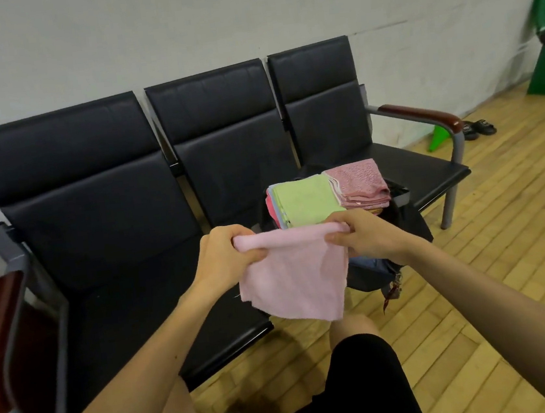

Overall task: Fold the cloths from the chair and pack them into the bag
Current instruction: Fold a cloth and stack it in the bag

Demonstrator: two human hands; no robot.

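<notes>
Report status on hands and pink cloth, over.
Left hand, right hand: each grips a top corner. Pink cloth hangs between them. Folded stacks crowd the bag top.

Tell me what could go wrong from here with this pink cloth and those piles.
1. The left hand and right hand grip only the top edge of the pink cloth. Its hanging lower edge looks uneven, so the fold may skew.
2. The green-topped stack and patterned pink stack sit high on the bag. Another cloth could topple them.
</notes>
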